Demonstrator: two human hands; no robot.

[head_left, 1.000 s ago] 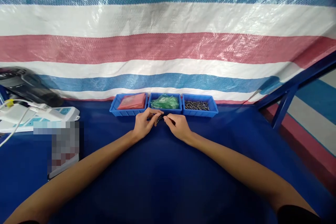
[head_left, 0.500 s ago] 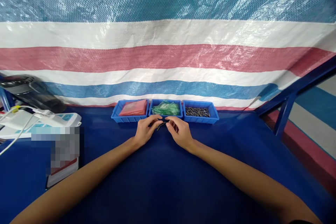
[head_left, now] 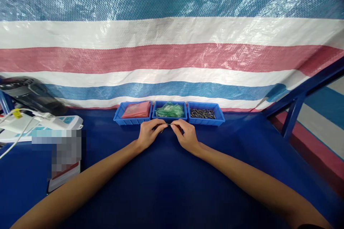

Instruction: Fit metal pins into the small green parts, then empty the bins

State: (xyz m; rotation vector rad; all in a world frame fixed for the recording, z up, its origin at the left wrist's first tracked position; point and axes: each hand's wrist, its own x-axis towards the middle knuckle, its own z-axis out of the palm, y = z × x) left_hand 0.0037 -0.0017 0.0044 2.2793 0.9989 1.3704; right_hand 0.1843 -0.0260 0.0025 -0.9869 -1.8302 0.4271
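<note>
A thin, dark, metallic-looking sliver [head_left: 168, 125] bridges the small gap between two bare hands, just above a smooth dark blue tabletop [head_left: 166, 186]. The left hand [head_left: 148, 132], at nine o'clock from the sliver, pinches one end between thumb and forefinger; the right hand [head_left: 187, 135], at three o'clock, has thumb and fingertip closed on the other end. A second slender dark piece [head_left: 161, 131] pokes out beneath the left fingertips (too small to make out clearly). At twelve o'clock, just beyond the fingertips, sits a rectangular blue plastic bin [head_left: 154, 115] of crumpled green plastic bags [head_left: 170, 110]. Close beside it at ten o'clock is a matching blue bin [head_left: 131, 122] with a stack of flat, reddish, see-through plastic bags [head_left: 136, 110]; at two o'clock, a third blue bin [head_left: 206, 123] holds many loose, dark, screw-like metal pieces [head_left: 202, 113]. Well apart at nine o'clock lies a white power strip with pale blue sockets [head_left: 73, 120], a white cable [head_left: 20, 137] curving off it. Behind the strip, between nine and ten, a dark bottle [head_left: 34, 94] leans at a tilt. At eight o'clock is a flat, phone-like object [head_left: 64, 179], partly pixelated. Blue, white and red striped woven plastic sheeting [head_left: 172, 57] fills twelve o'clock; a blue metal frame [head_left: 292, 118] slants at three.
</note>
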